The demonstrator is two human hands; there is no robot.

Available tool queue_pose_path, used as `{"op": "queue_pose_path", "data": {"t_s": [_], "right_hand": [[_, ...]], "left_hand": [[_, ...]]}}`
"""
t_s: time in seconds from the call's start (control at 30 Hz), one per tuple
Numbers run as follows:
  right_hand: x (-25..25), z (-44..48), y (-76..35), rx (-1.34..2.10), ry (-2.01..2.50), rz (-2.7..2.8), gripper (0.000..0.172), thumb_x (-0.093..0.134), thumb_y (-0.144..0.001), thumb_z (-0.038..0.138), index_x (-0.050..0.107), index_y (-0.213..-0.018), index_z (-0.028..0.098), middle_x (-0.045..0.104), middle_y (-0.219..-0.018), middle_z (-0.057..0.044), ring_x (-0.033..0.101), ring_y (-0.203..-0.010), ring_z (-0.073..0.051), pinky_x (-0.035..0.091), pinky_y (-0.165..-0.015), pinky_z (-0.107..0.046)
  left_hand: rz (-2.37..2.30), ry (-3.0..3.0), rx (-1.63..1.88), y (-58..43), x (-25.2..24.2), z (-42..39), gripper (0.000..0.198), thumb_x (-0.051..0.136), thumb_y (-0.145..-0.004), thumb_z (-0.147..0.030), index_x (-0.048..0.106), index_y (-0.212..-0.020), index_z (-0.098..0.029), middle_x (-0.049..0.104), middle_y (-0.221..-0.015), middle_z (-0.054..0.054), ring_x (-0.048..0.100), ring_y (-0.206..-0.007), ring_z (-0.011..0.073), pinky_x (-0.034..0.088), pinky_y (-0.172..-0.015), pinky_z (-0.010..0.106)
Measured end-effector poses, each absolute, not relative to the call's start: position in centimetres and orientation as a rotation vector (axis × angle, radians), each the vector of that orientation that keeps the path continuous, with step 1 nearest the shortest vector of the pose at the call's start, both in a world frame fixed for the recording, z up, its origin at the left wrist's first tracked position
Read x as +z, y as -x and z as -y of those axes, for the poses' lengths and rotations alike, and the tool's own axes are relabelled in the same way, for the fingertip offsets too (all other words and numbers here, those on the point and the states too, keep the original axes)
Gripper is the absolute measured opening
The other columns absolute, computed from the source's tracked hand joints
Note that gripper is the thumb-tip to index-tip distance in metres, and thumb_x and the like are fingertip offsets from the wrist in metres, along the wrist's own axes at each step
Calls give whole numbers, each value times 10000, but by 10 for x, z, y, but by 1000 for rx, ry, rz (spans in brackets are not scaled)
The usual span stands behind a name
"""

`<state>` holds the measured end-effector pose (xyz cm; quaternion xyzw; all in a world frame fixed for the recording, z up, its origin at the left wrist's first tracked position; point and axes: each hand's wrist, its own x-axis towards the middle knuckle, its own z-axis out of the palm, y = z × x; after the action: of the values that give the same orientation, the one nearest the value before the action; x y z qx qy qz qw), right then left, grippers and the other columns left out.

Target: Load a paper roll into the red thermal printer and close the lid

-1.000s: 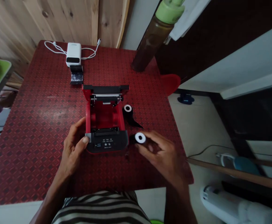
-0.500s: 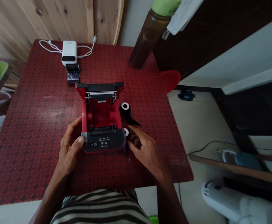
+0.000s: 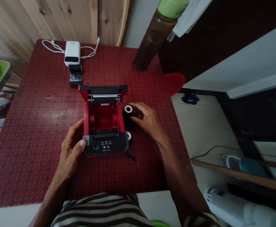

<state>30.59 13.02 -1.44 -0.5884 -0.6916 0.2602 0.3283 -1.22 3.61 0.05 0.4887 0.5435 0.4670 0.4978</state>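
Note:
A small red and black printer (image 3: 107,145) stands on the table with its lid (image 3: 103,90) raised and its red inner bay exposed. My left hand (image 3: 71,148) grips its front left corner, thumb on top and fingers against the side. To the printer's right, my right hand (image 3: 148,118) has thumb and fingertips around a black roll with a white core (image 3: 128,109); its loose end is hidden by the hand. Nearer to me, a second black roll with a white core (image 3: 129,136) lies against the printer's right side, partly hidden, its dark strip trailing forward.
A white device with a black panel (image 3: 72,53) and white cables lies at the back left of the red patterned table (image 3: 43,138). Before it lies a dark wrinkled strip (image 3: 75,78). A tall brown bottle with a green lid (image 3: 152,37) stands at the back right.
My right hand has moved away from me, from the nearer roll to the farther one. The nearer roll's strip now shows more. My left hand stays at the printer's corner.

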Motion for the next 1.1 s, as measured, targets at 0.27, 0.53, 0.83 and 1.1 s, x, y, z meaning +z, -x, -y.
{"op": "queue_pose_path", "data": {"t_s": [0.27, 0.53, 0.83, 1.1], "right_hand": [[9, -118, -300, 696, 1480, 1773, 338, 678, -917, 166, 792, -1216, 276, 856, -1261, -66, 798, -1219, -294, 620, -1117, -529], [122, -75, -272, 606, 1189, 2265, 363, 702, -1058, 170, 714, -1384, 330, 840, -1253, -38, 820, -1097, -272, 682, -992, -437], [90, -101, -191, 55, 1407, 2751, 191, 696, -1024, 7, 762, -1061, 182, 826, -1031, -126, 761, -1009, -309, 625, -887, -425], [75, -124, -179, 281, 1544, 2779, 318, 571, -1033, -41, 795, -1077, 180, 857, -1021, -119, 808, -934, -281, 579, -768, -388]], "left_hand": [[-1245, -1167, 1138, 11, 3, -37, 620, 741, -1048, -569, 684, -1614, -320, 756, -1559, 93, 734, -1418, 377, 652, -1096, 500], [-1234, -1123, 1115, 10, 8, -38, 615, 753, -1043, -575, 665, -1582, -290, 778, -1518, 119, 720, -1444, 395, 667, -1074, 526], [-1207, -1172, 1111, 11, 12, -39, 601, 740, -1062, -572, 649, -1572, -267, 751, -1539, 124, 760, -1361, 347, 626, -1143, 521], [-1217, -1161, 1103, 12, 10, -38, 599, 738, -1060, -591, 654, -1579, -305, 717, -1543, 115, 718, -1398, 344, 588, -1193, 534]]}}
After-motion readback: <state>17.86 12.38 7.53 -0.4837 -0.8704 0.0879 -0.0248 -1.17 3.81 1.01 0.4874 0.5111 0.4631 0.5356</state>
